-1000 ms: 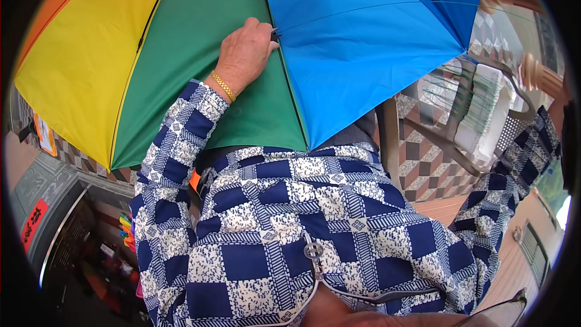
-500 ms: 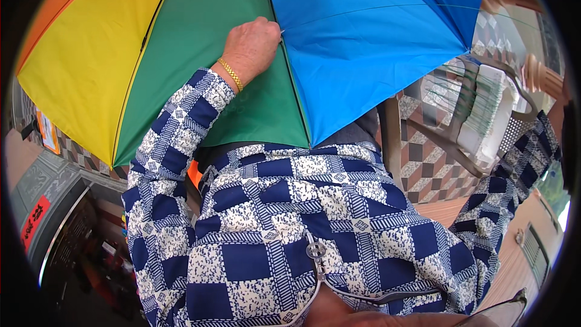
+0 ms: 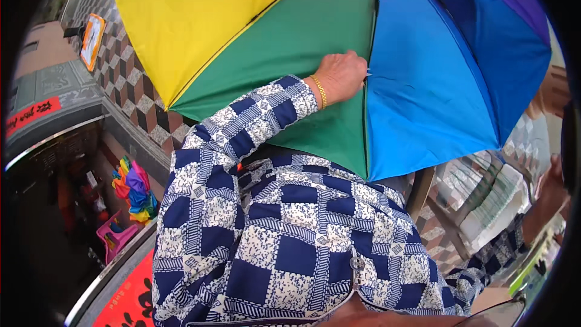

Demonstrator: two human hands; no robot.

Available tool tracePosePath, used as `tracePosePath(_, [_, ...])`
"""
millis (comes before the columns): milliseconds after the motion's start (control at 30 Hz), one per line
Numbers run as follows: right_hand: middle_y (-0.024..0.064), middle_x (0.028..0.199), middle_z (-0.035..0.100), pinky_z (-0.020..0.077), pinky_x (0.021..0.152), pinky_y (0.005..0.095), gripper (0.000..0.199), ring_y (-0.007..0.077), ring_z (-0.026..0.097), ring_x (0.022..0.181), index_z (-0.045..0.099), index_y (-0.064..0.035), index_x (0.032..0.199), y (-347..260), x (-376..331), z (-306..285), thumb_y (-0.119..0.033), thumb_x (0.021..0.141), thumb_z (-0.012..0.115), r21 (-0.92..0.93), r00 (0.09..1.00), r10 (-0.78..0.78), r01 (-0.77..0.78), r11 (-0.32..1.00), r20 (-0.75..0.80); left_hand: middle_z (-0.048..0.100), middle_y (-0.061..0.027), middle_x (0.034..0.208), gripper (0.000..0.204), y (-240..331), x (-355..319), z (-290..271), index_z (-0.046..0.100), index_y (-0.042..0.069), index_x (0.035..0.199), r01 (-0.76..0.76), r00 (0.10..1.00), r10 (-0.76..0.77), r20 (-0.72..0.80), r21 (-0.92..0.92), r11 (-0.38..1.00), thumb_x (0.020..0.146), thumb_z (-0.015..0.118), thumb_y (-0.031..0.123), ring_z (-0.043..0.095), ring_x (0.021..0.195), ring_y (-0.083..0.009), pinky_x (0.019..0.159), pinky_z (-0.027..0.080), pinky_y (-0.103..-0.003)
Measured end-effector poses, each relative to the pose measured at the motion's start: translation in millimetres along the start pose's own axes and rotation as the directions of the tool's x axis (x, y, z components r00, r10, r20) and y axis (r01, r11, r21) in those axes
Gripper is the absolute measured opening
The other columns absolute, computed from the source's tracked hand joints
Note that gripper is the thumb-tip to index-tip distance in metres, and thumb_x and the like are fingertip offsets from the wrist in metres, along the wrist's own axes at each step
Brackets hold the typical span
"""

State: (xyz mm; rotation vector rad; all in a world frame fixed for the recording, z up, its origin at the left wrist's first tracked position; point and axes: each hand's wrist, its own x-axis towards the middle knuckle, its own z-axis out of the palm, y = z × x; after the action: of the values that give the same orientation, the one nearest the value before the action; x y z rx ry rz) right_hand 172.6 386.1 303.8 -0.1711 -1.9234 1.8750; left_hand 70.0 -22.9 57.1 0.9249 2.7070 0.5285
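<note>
A rainbow-coloured umbrella [image 3: 423, 85] lies spread before me, its inner side up, with dark ribs along the panel seams. My left hand [image 3: 344, 77], a gold bracelet at the wrist, is closed at the rib [image 3: 372, 24] between the green and blue panels, pinching there. A small pale pointed tip shows beside its fingers; what it belongs to is hidden. Out at the far right edge is my right hand [image 3: 548, 188], away from the umbrella. Motion and the lens rim smear its fingers.
Right of my lap stands a chair-like frame holding a white block [image 3: 493, 206] strung with green threads. At lower left are a pink plastic stool [image 3: 115, 236] and a bundle of coloured cloth [image 3: 134, 188]. An orange-edged sign [image 3: 92, 42] stands on the patterned tiles.
The view has turned, so the umbrella and my left hand appear farther right. My right hand has come into sight at the right edge. The green thread across the blue panel no longer shows.
</note>
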Motion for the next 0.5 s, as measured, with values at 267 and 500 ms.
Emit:
tracePosePath(267, [0.0130, 0.071, 0.057, 0.0426, 0.054, 0.0344, 0.023, 0.0262, 0.054, 0.058, 0.061, -0.0028, 0.089, 188, -84, 98, -0.006, 0.067, 0.068, -0.407, 0.335, 0.271, 0.453, 0.793, 0.902, 0.060, -0.0127, 0.075, 0.019, -37, -13, -17, 0.058, 0.001, 0.083, 0.293, 0.896, -0.368, -0.248, -0.293, 0.910, 0.075, 0.064, 0.017, 0.059, 0.068, -0.0266, 0.062, 0.048, -0.036])
tracePosePath(500, [0.0132, 0.065, 0.056, 0.0423, 0.052, 0.0325, 0.008, 0.0256, 0.056, 0.058, 0.062, -0.0014, 0.075, 266, -25, 69, -0.003, 0.068, 0.064, -0.451, 0.405, 0.336, 0.234, 0.861, 0.850, 0.060, -0.0119, 0.070, 0.018, -68, -14, -26, 0.058, -0.001, 0.084, 0.451, 0.667, -0.511, -0.543, -0.252, 0.856, 0.075, 0.064, 0.013, 0.059, 0.064, -0.0232, 0.060, 0.047, -0.031])
